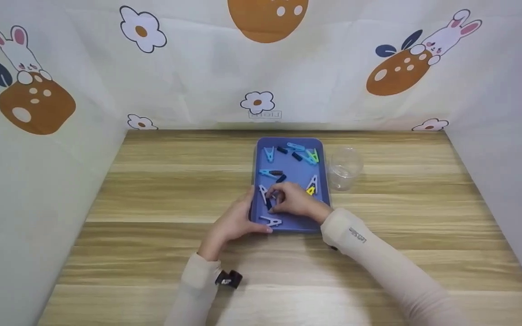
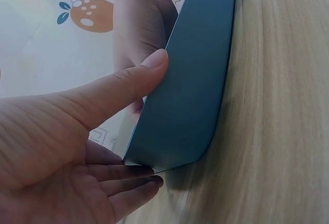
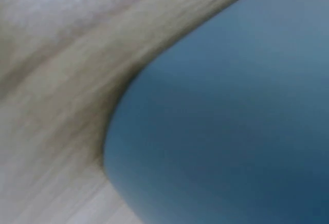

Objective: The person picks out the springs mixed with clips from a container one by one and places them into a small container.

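Observation:
A blue tray holds several plastic clothespins and small black pieces. My left hand rests round its near left corner; in the left wrist view, the straight thumb lies on the rim and the loose fingers touch the outer wall. Over the tray's near left part, my right hand has bent fingers and appears to pinch a small black piece between thumb and forefinger. Right beside it lies a pale clothespin, and another pale clothespin is nearer the front. The right wrist view shows only tray wall and tabletop.
Just right of the tray stands a clear plastic cup. Blue clothespins, a green clothespin and a yellow clothespin lie elsewhere in the tray. A patterned cloth encloses the wooden table at back and sides.

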A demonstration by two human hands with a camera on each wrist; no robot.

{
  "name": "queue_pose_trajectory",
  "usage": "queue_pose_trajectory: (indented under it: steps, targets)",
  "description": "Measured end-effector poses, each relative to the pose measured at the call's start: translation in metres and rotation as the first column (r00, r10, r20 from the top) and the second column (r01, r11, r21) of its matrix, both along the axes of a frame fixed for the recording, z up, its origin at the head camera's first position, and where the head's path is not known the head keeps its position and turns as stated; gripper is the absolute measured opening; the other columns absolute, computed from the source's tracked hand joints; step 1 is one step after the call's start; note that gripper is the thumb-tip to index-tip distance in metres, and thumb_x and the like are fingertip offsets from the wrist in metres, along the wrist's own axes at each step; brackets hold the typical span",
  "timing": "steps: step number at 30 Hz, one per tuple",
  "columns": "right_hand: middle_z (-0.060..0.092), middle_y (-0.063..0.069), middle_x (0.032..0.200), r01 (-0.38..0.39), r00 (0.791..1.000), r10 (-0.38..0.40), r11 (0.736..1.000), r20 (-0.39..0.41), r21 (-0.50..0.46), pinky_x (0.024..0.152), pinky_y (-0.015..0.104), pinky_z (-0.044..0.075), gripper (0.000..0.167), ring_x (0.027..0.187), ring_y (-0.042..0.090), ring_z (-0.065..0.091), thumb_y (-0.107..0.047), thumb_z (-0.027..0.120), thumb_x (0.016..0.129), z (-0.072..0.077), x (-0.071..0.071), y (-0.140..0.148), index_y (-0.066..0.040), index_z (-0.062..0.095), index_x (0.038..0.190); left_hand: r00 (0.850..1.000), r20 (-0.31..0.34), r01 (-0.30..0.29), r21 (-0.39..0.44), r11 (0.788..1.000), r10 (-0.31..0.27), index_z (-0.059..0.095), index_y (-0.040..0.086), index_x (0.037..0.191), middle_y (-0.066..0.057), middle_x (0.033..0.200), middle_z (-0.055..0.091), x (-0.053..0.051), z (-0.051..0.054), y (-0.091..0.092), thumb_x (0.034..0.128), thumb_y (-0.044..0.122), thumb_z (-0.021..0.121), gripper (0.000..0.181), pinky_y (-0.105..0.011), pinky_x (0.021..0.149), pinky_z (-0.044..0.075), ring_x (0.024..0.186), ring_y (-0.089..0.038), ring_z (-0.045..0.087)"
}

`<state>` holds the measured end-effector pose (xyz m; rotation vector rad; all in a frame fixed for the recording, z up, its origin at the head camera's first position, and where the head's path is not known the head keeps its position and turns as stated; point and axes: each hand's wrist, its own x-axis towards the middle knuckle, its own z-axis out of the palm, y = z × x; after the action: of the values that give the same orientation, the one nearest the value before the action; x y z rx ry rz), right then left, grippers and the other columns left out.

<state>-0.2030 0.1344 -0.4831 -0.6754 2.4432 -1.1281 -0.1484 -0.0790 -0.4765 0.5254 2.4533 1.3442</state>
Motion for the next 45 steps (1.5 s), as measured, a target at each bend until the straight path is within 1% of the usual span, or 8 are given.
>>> queue_pose_trajectory:
  steps: [7,11,15,19,24,31,42,45]
  targets:
    - [0.071,0.011,0.077,0.019,1.000,-0.017,0.996,0.022,-0.088,0.059,0.015,0.047,0.032,0.063,0.002,0.056,-0.003,0.084,0.087,0.001,0.000,0.005,0.006,0.071,0.115,1.000,0.010,0.001,0.010,1.000,-0.001,0.017,-0.013,0.162,-0.034,0.169,0.022,-0.001,0.001,0.001,0.0789,0.015,0.094,0.117,-0.056,0.131,0.020,0.156,-0.047,0.026]
    - [0.071,0.009,0.077,0.037,0.999,-0.032,0.993,0.042,-0.110,0.058,0.015,0.048,0.031,0.061,0.003,0.057,-0.003,0.083,0.088,0.004,0.001,0.007,0.005,0.071,0.116,1.000,0.016,-0.002,0.017,1.000,0.001,0.017,-0.012,0.163,-0.033,0.169,0.022,-0.001,0.001,0.001,0.0789,0.014,0.094,0.117,-0.056,0.131,0.021,0.157,-0.047,0.027]
    - [0.072,0.008,0.076,0.047,0.998,-0.041,0.991,0.051,-0.124,0.056,0.016,0.048,0.031,0.059,0.002,0.057,-0.004,0.082,0.089,0.008,0.002,0.009,0.005,0.071,0.116,1.000,0.004,0.000,0.007,1.000,0.000,0.017,-0.013,0.162,-0.034,0.168,0.024,0.000,0.001,0.001,0.0779,0.014,0.095,0.118,-0.056,0.130,0.023,0.155,-0.047,0.029]
    - [0.072,0.009,0.074,0.053,0.998,-0.050,0.988,0.028,-0.144,0.055,0.016,0.048,0.031,0.058,0.002,0.057,-0.005,0.082,0.088,0.014,0.002,0.012,0.006,0.070,0.114,1.000,-0.017,0.008,-0.006,1.000,-0.008,0.019,-0.014,0.162,-0.034,0.167,0.028,0.000,0.001,0.000,0.0775,0.015,0.095,0.118,-0.056,0.129,0.026,0.154,-0.047,0.033]
    - [0.072,0.005,0.076,0.086,0.996,-0.085,0.988,0.016,-0.128,0.055,0.018,0.050,0.030,0.060,0.004,0.059,-0.007,0.083,0.089,0.023,0.004,0.017,0.003,0.070,0.114,1.000,-0.018,0.007,-0.014,1.000,-0.008,0.019,-0.014,0.162,-0.034,0.166,0.029,-0.001,0.001,0.000,0.0771,0.016,0.096,0.118,-0.056,0.128,0.027,0.153,-0.047,0.034]
    - [0.070,0.004,0.078,0.116,0.993,-0.119,0.988,-0.022,-0.104,0.056,0.022,0.051,0.031,0.061,0.006,0.058,-0.009,0.084,0.089,0.032,0.007,0.026,0.002,0.070,0.114,1.000,-0.006,-0.007,-0.040,0.999,0.006,0.016,-0.014,0.162,-0.034,0.167,0.027,-0.001,0.003,0.001,0.0768,0.017,0.096,0.121,-0.055,0.130,0.025,0.155,-0.046,0.031]
    - [0.069,0.007,0.081,0.189,0.978,-0.195,0.978,-0.069,-0.086,0.053,0.023,0.052,0.031,0.062,0.010,0.059,-0.011,0.083,0.090,0.038,0.013,0.038,0.000,0.070,0.116,0.999,0.027,-0.015,-0.072,0.997,0.017,0.014,-0.007,0.165,-0.029,0.171,0.021,0.001,0.005,0.001,0.0775,0.020,0.096,0.123,-0.054,0.131,0.021,0.158,-0.044,0.026]
    - [0.069,0.006,0.080,0.203,0.974,-0.211,0.974,-0.078,-0.101,0.052,0.024,0.053,0.032,0.062,0.016,0.063,-0.011,0.083,0.091,0.039,0.015,0.040,0.001,0.070,0.118,1.000,0.014,-0.012,-0.061,0.998,0.013,0.017,-0.008,0.165,-0.030,0.170,0.023,0.001,0.004,0.001,0.0770,0.020,0.096,0.122,-0.055,0.130,0.023,0.157,-0.045,0.028]
